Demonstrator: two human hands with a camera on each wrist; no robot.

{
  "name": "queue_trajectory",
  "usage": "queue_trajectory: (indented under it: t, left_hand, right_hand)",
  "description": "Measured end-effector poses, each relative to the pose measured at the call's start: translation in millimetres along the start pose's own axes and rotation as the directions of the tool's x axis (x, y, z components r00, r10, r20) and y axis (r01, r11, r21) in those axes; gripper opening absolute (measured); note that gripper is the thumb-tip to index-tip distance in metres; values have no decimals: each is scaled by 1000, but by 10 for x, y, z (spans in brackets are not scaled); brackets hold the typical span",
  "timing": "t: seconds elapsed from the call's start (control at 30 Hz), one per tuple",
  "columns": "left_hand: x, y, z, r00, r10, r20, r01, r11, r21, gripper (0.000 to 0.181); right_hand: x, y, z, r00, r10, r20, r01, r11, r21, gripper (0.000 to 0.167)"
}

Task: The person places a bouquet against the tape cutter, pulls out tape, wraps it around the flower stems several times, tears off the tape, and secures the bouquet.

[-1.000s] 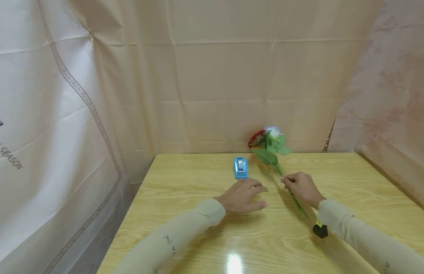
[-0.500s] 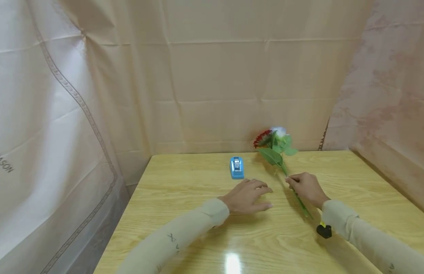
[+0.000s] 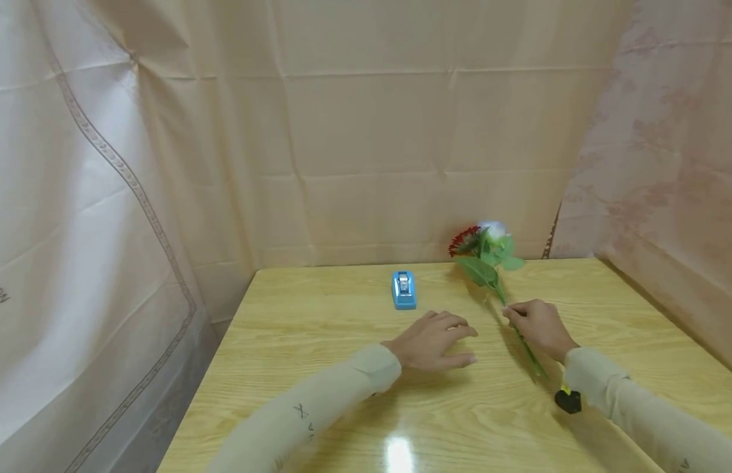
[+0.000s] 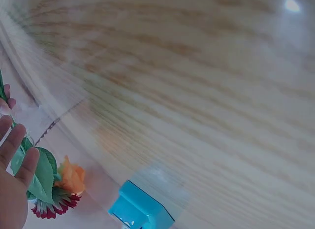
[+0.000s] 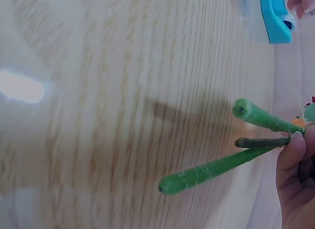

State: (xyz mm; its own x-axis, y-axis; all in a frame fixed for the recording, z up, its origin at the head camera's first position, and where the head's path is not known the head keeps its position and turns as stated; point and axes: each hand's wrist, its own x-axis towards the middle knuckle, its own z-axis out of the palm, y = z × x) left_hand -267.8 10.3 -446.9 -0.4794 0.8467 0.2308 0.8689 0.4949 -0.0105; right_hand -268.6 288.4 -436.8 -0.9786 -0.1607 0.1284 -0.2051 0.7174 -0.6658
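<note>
In the head view my right hand [image 3: 538, 328] pinches the stems of a small flower bunch [image 3: 480, 263] between thumb and fingers. A red bloom [image 3: 465, 242], a white bloom [image 3: 493, 230] and green leaves top the bunch; an orange bloom [image 4: 72, 177] shows in the left wrist view. Three stem ends, two thick green ones and a thin dark one [image 5: 256, 142], stick out below the right hand. To its left, my left hand [image 3: 430, 341] hovers above the table with fingers spread, holding nothing. A blue tape dispenser [image 3: 404, 290] stands beyond the left hand.
The light wooden table [image 3: 306, 302] ends at a pale hanging cloth [image 3: 366, 197] behind, with more cloth on both sides. A small black item with yellow [image 3: 568, 399] hangs below the right cuff. A lamp's glare [image 3: 399, 453] lies near the front.
The view has turned slightly right. Both hands have drifted to the right, away from the tape dispenser, and the pinched flower bunch has travelled with the right hand. Neither hand's pose has clearly altered.
</note>
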Motion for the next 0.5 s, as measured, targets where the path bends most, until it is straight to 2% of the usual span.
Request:
queue_trajectory:
  t: [0.23,0.5]
  left_hand:
    - [10,27,8,1000,-9,23,9,1000,4,59]
    - [-15,53,18,1000,-5,21,5,1000,18,58]
  right_hand:
    - [-24,49,-42,1000,10,-14,-10,1000,-7,39]
    - [-39,155,-67,1000,18,-9,-19,1000,-23,37]
